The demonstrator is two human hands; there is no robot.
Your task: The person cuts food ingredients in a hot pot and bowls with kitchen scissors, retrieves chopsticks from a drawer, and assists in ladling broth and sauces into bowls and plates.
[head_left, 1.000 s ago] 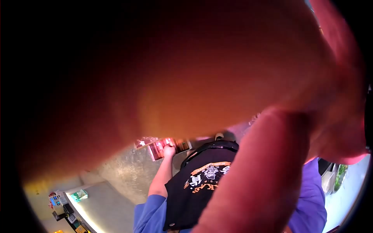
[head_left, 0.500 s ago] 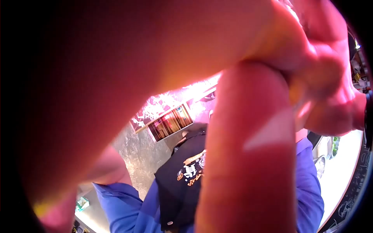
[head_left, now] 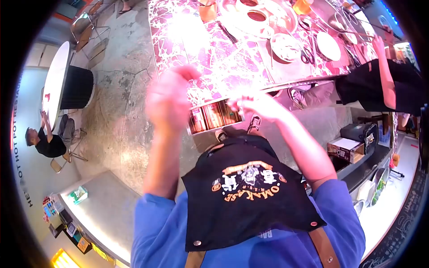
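Observation:
My left hand (head_left: 172, 96) is raised in front of me, smeared by motion, its fingers bent toward the right. It overlaps the left edge of the marble-patterned counter (head_left: 190, 58) in this view. My right hand (head_left: 252, 103) is held out over the counter's front edge, close above an open-fronted compartment (head_left: 214, 117) with a striped inside. Strong pink-white light bleaches its fingers, which look bent; I cannot tell whether they hold anything. A black apron (head_left: 250, 192) with printed lettering covers my blue shirt (head_left: 154, 232).
On the counter stand a large round pan (head_left: 257, 18), a bowl (head_left: 286, 47), a white plate (head_left: 328, 46) and scissors (head_left: 307, 56). A co-worker in black (head_left: 380, 85) reaches over its right end. Another person (head_left: 51, 140) sits at a round table (head_left: 56, 85). A steel-topped counter (head_left: 100, 210) is at lower left.
Both hands have drawn away from the camera, where fingers blocked most of the view, and are now out over the counter edge. The room and apron have come into sight.

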